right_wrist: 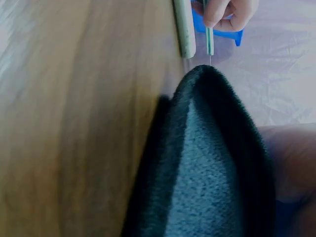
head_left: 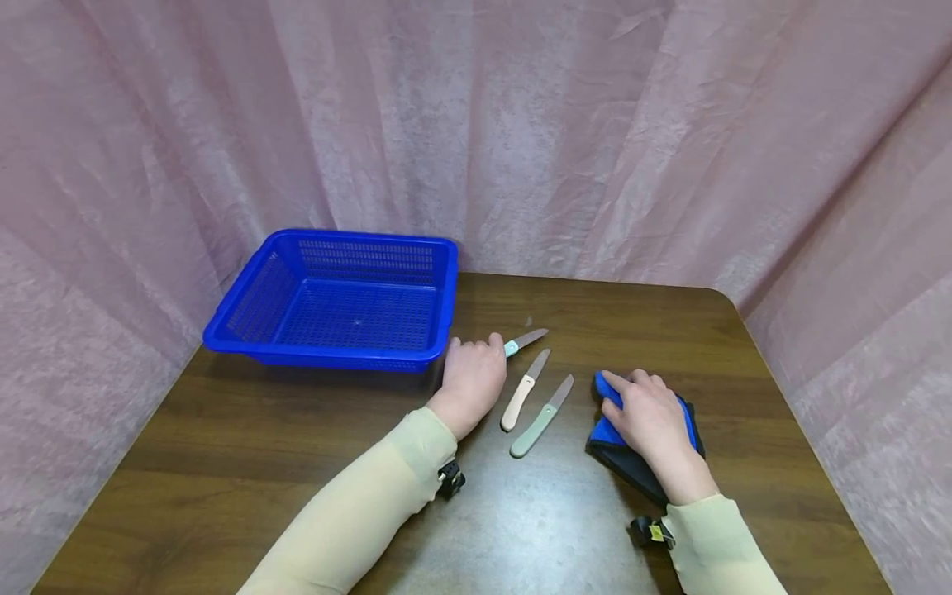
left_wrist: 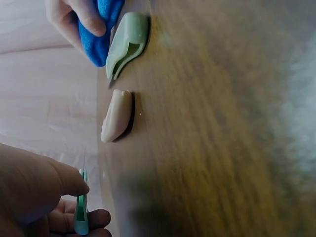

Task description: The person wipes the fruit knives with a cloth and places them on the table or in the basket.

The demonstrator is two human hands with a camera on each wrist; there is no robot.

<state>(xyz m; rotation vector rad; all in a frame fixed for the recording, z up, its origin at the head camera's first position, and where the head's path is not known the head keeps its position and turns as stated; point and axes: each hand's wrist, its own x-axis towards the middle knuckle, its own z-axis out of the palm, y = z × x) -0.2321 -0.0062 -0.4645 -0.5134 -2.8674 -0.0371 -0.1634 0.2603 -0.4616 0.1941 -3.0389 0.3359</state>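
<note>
Head view: just beside a blue basket [head_left: 320,355], the left hand [head_left: 468,376] is gripping a turquoise knife [head_left: 527,340], hiding much of it; the right hand [head_left: 649,415] is pinching and partly covering a blue cloth [head_left: 607,431]. Rightward, bare tabletop [head_left: 766,463] is running to its edge.

Rightward from the basket [head_left: 327,357] come a pale-blue knife [head_left: 526,340] in the left hand [head_left: 471,373], a cream knife [head_left: 524,395], a green knife [head_left: 543,417], and a cloth [head_left: 606,431] in the right hand [head_left: 650,416].
</note>
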